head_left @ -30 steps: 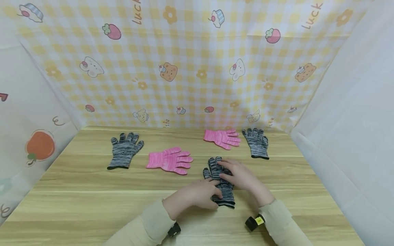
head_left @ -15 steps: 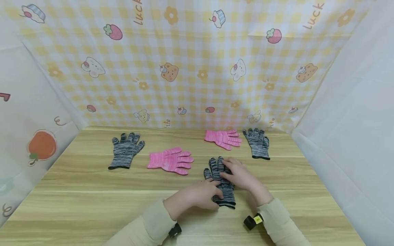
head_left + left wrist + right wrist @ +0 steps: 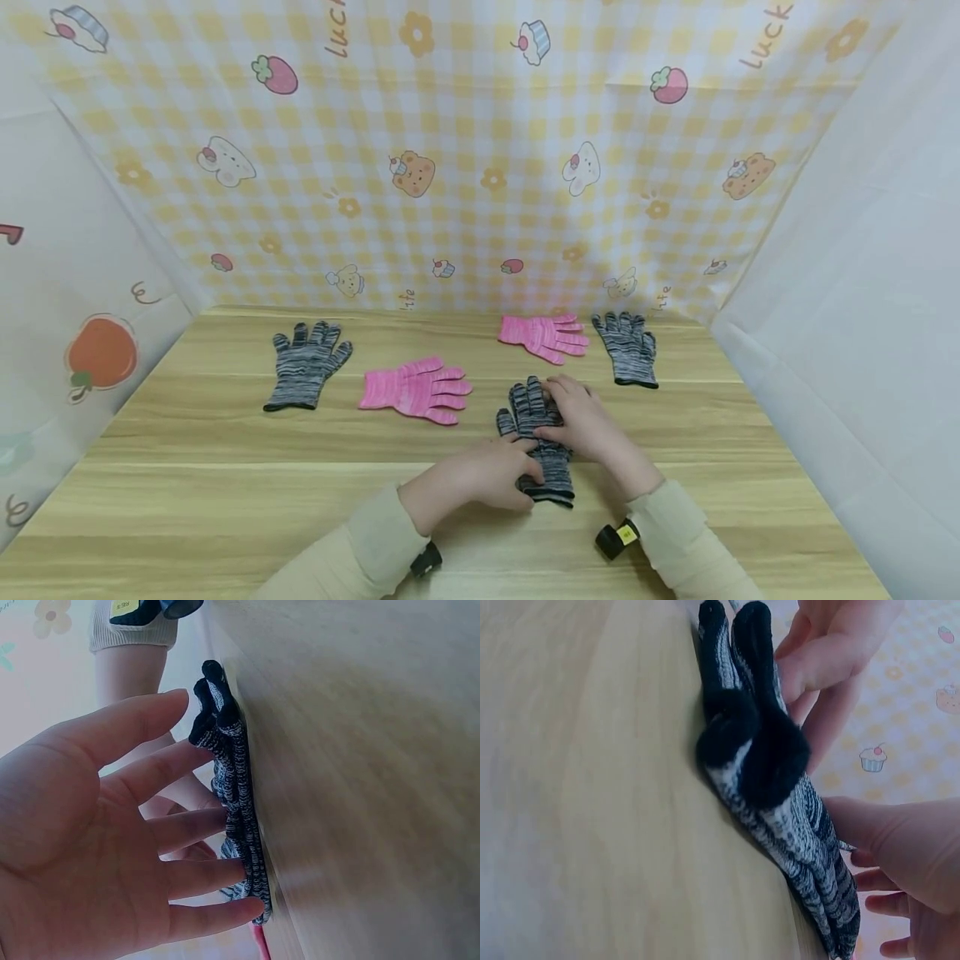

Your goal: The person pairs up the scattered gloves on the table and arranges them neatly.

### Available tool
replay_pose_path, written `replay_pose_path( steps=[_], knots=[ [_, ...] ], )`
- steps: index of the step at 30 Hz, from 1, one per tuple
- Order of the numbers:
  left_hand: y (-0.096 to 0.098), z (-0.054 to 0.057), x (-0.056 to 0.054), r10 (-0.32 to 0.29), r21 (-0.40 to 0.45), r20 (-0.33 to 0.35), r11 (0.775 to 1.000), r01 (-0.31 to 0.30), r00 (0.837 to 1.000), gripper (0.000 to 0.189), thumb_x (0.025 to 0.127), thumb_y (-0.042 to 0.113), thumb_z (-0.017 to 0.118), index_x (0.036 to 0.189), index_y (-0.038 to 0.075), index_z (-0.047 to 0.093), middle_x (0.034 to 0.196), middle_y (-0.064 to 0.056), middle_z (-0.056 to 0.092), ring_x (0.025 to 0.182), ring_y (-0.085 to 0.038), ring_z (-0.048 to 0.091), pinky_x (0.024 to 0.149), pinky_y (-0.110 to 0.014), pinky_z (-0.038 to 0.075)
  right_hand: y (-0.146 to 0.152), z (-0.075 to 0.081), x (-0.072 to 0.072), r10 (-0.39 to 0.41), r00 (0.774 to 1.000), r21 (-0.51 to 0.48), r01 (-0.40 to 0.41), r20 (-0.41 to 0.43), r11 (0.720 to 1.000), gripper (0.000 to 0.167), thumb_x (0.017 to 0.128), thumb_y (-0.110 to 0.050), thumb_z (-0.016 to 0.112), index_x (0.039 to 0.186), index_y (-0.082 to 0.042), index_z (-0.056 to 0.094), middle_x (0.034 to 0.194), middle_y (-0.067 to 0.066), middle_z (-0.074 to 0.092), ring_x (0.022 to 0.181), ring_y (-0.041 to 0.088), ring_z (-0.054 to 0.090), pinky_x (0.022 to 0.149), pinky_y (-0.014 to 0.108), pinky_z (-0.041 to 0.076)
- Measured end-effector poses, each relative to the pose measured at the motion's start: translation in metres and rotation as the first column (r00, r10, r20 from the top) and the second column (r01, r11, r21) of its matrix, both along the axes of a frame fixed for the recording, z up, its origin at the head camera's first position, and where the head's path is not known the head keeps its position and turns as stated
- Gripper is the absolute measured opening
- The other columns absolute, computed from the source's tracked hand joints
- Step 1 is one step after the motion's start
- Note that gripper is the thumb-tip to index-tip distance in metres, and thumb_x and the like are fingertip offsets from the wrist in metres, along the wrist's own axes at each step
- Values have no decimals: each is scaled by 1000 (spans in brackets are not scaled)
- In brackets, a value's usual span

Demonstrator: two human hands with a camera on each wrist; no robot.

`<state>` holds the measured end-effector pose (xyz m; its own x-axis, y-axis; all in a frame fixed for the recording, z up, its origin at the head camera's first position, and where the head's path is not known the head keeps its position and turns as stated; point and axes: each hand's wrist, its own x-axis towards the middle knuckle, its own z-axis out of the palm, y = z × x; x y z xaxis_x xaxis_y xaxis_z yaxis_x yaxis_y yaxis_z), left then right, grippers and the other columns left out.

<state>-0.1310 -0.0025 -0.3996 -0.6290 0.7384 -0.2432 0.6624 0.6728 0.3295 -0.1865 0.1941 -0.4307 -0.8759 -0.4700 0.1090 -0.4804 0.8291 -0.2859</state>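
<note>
A pair of black-and-grey mottled knit gloves [image 3: 551,467] lies stacked on the table, cuffs toward me and fingers pointing away. My left hand [image 3: 491,475] rests on the lower left of the stack with fingertips at its edge; in the left wrist view those fingers [image 3: 199,829] reach the glove's side, spread and nearly straight. The right hand [image 3: 588,425] lies over the right side of the glove fingers, its thumb touching the upper glove. In the right wrist view the open cuffs [image 3: 772,765] face the camera, one layer over the other.
A pink glove [image 3: 412,392] and a grey mottled glove [image 3: 307,367] lie to the left. Farther back are another pink glove [image 3: 543,336] and a grey one [image 3: 628,350]. A yellow checked cloth [image 3: 465,225] hangs behind the wooden table [image 3: 225,483].
My right hand has shifted slightly away from me over the glove fingers, and the upper glove's fingertips have moved a little with it. The left hand stays in place.
</note>
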Motion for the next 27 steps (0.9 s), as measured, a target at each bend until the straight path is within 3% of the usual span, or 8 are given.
replay_pose_path(
  steps=[8,12,19,27],
  knots=[
    [0,1,0,-10,9,9,1000,10,1000,33,84,36,71,116,28,69,148,-6,39,134,-40,32,105,-53,33,-3,0,0,15,997,-101,-7,79,995,76,82,-24,77,146,-8,38,142,14,45,128,36,42,107,57,27],
    [0,0,0,-14,14,5,1000,14,1000,33,84,36,70,116,28,69,148,-6,39,134,-40,33,105,-54,33,-1,-3,-2,27,994,-128,-13,109,992,71,84,-21,75,145,-8,41,143,15,44,130,36,39,106,58,27],
    [0,-1,1,-9,12,-9,1000,9,1000,33,84,36,71,116,29,69,148,-7,39,134,-40,33,105,-54,33,3,-6,-3,14,990,-114,2,138,994,68,87,-27,72,142,-1,42,144,21,39,132,40,34,106,62,23],
    [1,-1,1,-4,4,-15,1000,4,1000,32,83,37,71,114,28,69,147,-6,41,133,-40,35,105,-53,34,7,-9,-7,66,984,-57,-57,166,997,70,91,-38,64,145,-3,38,149,20,34,139,40,22,104,69,14]
  ],
)
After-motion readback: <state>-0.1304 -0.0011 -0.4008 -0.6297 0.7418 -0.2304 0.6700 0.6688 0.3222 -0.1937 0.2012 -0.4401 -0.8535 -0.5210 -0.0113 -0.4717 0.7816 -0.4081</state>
